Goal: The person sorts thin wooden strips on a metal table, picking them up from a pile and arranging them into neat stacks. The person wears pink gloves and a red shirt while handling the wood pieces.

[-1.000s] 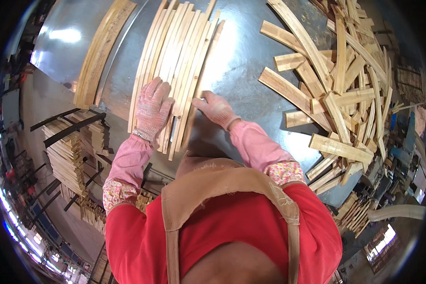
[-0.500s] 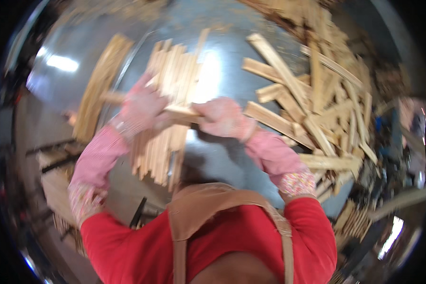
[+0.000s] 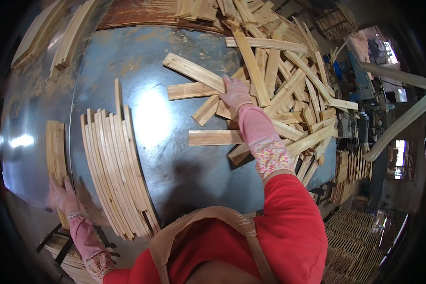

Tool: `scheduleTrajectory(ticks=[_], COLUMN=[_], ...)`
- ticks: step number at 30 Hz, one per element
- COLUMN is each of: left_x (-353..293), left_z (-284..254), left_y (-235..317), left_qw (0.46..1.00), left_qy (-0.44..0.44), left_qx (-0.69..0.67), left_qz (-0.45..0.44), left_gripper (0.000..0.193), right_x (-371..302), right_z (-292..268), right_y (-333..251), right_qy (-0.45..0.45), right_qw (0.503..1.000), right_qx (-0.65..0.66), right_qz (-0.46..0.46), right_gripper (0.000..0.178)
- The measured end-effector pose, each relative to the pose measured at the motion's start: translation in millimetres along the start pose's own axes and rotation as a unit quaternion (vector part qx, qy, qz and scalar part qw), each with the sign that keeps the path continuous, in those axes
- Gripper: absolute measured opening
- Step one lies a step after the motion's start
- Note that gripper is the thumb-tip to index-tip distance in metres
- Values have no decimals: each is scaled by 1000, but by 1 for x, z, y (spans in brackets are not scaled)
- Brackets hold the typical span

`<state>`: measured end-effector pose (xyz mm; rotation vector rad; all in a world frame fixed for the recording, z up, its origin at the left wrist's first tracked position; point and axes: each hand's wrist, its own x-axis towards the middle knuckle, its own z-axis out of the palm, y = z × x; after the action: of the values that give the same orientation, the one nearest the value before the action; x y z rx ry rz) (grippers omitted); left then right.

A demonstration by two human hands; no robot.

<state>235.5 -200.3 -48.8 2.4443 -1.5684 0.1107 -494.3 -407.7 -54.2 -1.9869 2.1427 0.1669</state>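
My left hand (image 3: 65,196), in a pale pink glove, rests over the near part of a few wooden strips (image 3: 57,146) at the table's left side. Its fingers are spread along them. At the loose pile, my right hand (image 3: 235,93), gloved the same way, has its fingers closed at the near end of a light wooden strip (image 3: 192,71); its fingertips are partly hidden. Between my hands lies a row of long narrow wooden strips (image 3: 111,165), set side by side, one reaching farther out than the others.
Several loose strips (image 3: 288,90) lie crisscrossed on the right of the metal table (image 3: 123,57). Stacked boards (image 3: 73,35) sit at the far left. Machinery with a pale hose (image 3: 397,123) stands beyond the right edge. More stacked wood (image 3: 352,241) is at the lower right.
My hands have parted from the short wooden piece they held above the row. The left moved left onto the side strips; the right reached into the loose pile. The view has shifted.
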Motion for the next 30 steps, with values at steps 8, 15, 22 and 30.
scheduleTrajectory(ticks=[8,15,22,30], left_x=[-91,-95,-130,-276], left_z=[58,38,-8,0], left_y=[410,492,410,236], left_qw=[723,609,785,974], left_qy=[-349,-423,-406,-140], left_qx=[-587,-670,-466,-146], left_qz=[106,-32,-29,106], left_gripper=[91,55,55,53], right_x=[-27,15,-7,-184], right_z=[-65,-66,-31,74], right_y=[-98,4,50,-33], right_qy=[128,136,67,-94], right_qw=[910,940,976,894], right_qx=[334,314,96,439], right_qz=[-207,4,182,-18], right_gripper=[68,72,65,29])
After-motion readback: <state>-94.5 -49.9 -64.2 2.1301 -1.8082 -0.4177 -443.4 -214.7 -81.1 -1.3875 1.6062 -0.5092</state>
